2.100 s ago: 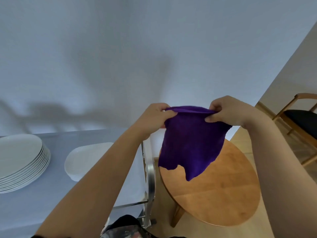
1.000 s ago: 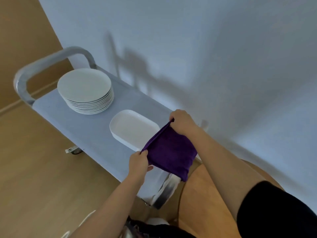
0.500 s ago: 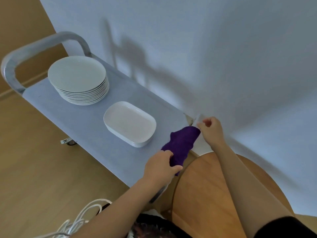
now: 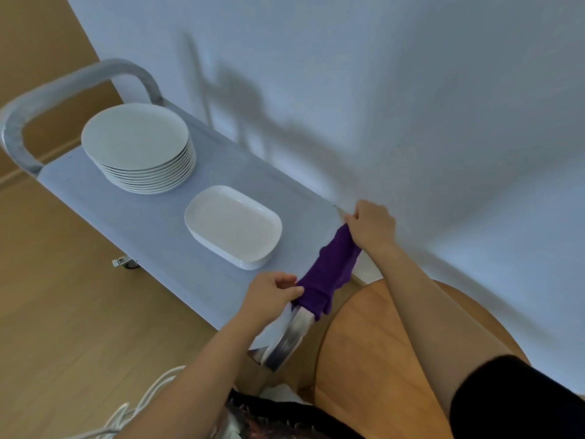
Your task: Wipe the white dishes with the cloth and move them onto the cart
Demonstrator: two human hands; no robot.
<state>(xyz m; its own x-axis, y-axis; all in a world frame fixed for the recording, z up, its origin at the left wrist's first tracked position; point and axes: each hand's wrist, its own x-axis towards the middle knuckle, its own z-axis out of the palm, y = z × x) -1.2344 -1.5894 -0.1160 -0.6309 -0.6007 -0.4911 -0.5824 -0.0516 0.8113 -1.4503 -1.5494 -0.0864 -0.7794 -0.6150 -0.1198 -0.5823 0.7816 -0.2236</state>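
Cloth (image 4: 329,277) now lies bunched along the cart's (image 4: 152,229) near rail, where a second ago I held it spread as a folded square over the end of the cart; before that I had it up in the air, away from the dishes. I judge that the wiping is done and I am hanging the cloth up. My left hand (image 4: 269,296) pinches the lower end between thumb and curled fingers, and my right hand (image 4: 372,226) grips the upper end by the wall, fingers closed round it. The plates (image 4: 136,144) sit stacked at the far end of the cart, the oval dish (image 4: 232,223) just beside them mid-cart. Below my right arm is the round wooden desk (image 4: 380,359).
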